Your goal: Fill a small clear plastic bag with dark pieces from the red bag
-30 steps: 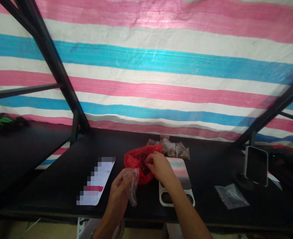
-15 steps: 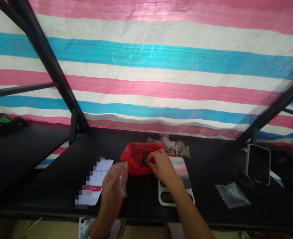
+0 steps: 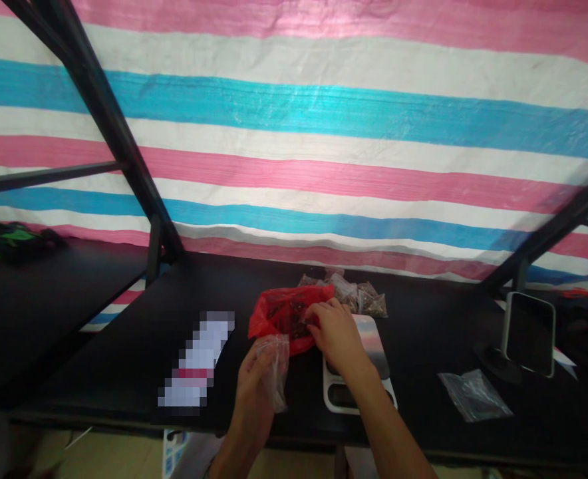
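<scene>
My left hand (image 3: 255,379) is closed on a small clear plastic bag (image 3: 279,382), which hangs at the near edge of a red plastic bag (image 3: 263,320). The red bag lies wide at the mouth, with small dark loose pieces (image 3: 293,313) inside. Over its right side reaches my right hand (image 3: 338,332), fingers bent together down at the pieces. What the fingertips pinch, if anything, is too small to make out. Under my right forearm a white kitchen scale (image 3: 376,346) with a shiny plate is partly covered.
Several filled clear bags (image 3: 371,303) are heaped behind the scale. A flat clear bag (image 3: 476,394) lies to the right, near a screen on a round stand (image 3: 530,332). A blurred-out phone (image 3: 194,366) lies left. Striped sheeting (image 3: 324,153) and dark frame bars (image 3: 139,179) rise behind the black table.
My left hand has moved right with the clear bag, closer to the red bag. My right hand stays at the red bag's right side. The view has shifted slightly.
</scene>
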The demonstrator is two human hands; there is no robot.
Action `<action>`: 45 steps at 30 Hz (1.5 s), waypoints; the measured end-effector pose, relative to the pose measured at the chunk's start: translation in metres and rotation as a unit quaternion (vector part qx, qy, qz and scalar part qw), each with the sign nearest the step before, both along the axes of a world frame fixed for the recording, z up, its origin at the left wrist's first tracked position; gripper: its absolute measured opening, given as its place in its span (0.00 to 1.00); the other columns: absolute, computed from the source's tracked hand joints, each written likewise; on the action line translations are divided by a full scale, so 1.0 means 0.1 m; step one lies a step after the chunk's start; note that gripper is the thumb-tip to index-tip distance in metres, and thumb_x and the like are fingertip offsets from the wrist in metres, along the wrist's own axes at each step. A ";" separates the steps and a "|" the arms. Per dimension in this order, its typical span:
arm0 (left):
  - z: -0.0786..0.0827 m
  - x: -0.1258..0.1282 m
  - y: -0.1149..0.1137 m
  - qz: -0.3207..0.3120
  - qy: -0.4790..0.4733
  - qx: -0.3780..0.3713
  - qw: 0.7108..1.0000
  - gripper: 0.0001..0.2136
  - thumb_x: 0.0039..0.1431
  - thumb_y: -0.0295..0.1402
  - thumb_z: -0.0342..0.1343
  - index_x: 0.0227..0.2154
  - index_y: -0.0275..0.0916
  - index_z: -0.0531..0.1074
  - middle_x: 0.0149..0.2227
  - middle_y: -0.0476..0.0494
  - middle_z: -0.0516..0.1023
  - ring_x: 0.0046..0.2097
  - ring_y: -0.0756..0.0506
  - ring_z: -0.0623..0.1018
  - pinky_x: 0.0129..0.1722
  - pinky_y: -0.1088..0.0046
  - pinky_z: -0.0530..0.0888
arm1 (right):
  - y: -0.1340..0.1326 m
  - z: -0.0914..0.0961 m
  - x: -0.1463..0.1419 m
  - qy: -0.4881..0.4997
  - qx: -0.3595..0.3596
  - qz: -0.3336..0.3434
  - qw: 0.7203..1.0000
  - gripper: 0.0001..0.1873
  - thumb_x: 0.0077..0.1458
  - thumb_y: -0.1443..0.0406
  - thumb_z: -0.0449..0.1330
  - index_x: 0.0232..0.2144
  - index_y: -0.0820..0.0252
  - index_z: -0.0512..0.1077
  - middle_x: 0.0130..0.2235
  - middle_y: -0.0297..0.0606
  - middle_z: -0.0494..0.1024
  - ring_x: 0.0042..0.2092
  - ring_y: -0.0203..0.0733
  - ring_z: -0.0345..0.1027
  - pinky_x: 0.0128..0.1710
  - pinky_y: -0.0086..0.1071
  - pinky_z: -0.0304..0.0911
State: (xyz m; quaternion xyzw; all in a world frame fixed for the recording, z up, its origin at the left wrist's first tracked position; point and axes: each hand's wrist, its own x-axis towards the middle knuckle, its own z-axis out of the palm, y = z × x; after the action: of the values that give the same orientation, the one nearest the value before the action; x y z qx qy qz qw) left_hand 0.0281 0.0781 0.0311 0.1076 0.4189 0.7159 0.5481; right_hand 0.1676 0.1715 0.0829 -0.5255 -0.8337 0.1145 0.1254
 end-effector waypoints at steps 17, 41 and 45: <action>0.09 -0.13 0.04 0.062 -0.026 0.024 0.997 0.15 0.42 0.38 0.74 0.33 0.41 0.81 0.32 0.48 0.83 0.32 0.47 0.81 0.32 0.74 0.81 | -0.01 -0.03 -0.06 0.120 -0.045 -0.037 0.991 0.04 0.63 0.66 0.67 0.41 0.53 0.81 0.44 0.36 0.86 0.49 0.48 0.75 0.49 0.37 0.61; 0.06 -0.18 0.23 0.035 -0.013 0.068 0.997 0.17 0.42 0.39 0.76 0.35 0.40 0.80 0.32 0.47 0.82 0.33 0.47 0.80 0.33 0.73 0.79 | 0.00 -0.08 -0.07 0.176 -0.107 -0.049 0.977 0.03 0.59 0.66 0.67 0.37 0.56 0.78 0.36 0.34 0.84 0.40 0.43 0.77 0.39 0.32 0.62; 0.13 -0.16 0.17 0.024 0.069 0.086 0.994 0.20 0.38 0.43 0.79 0.31 0.39 0.80 0.27 0.49 0.78 0.28 0.49 0.75 0.29 0.75 0.74 | 0.06 -0.05 -0.03 0.227 -0.111 -0.067 0.965 0.01 0.62 0.67 0.63 0.37 0.56 0.76 0.37 0.34 0.84 0.39 0.42 0.77 0.39 0.32 0.63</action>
State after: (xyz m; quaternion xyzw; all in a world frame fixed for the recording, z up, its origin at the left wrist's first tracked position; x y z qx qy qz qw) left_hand 0.0122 0.0949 0.0438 0.1931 0.3955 0.7532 0.4889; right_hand 0.1649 0.1772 0.0774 -0.5513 -0.7282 0.3135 0.2599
